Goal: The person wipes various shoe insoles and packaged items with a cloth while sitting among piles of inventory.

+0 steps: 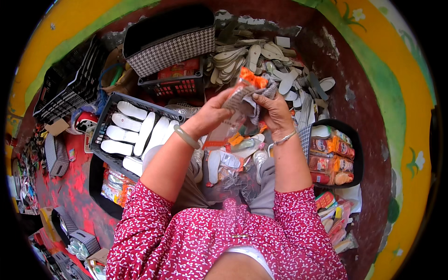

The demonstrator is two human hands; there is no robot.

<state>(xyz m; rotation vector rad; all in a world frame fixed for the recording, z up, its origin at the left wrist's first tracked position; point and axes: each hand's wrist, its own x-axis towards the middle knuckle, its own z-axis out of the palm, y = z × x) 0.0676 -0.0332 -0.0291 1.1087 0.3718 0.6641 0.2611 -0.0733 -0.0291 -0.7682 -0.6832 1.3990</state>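
In front of my chest, my left hand (209,113) is closed around a clear plastic packet with orange parts (241,95). My right hand (276,112) pinches a grey cloth (253,110) against the packet's right side, thumb on top. What lies inside the packet is hard to make out. Below both hands, between my legs, lie a pale insole (213,165), more clear and orange wrappers (231,160) and a scatter of thin clear pieces (240,184). My left wrist wears a pale bangle and my right a metal one.
A dark crate of white insoles (119,134) stands to my left. Loose insoles (228,63) pile up by the far wall. A houndstooth bin (170,52) sits on a crate (175,87). At right, a basket (357,161) holds packaged goods; stacked crates (70,86) stand far left.
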